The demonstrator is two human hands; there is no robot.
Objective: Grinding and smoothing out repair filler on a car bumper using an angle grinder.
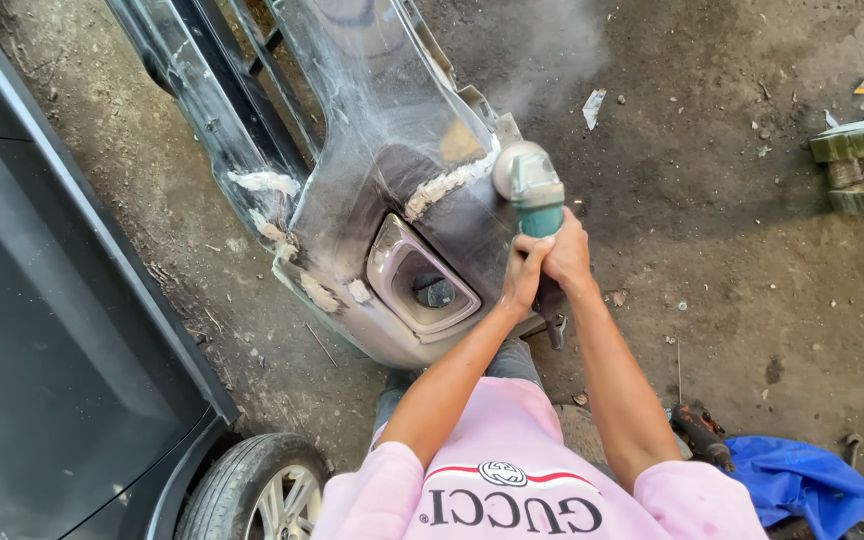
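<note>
over the dirt floor, both hands lock on the teal-bodied angle grinder with its grey round head point(529, 187): left hand point(522, 275) and right hand point(565, 252) have fingers curled tight around the handle, stacked close together. the grinder sits mid-scene, its head touching the right edge of the dark grey plastic car bumper point(392, 200), just beside a pale strip of filler point(449, 183). its long axis runs near to far, the head pointing far and slightly left. dust is drifting up beyond it. risk, as i judge it: the disc could catch the bumper's edge and kick back toward the wrists, or gouge past the filler. the grey car point(52, 330) stands at left, tyre near.
</note>
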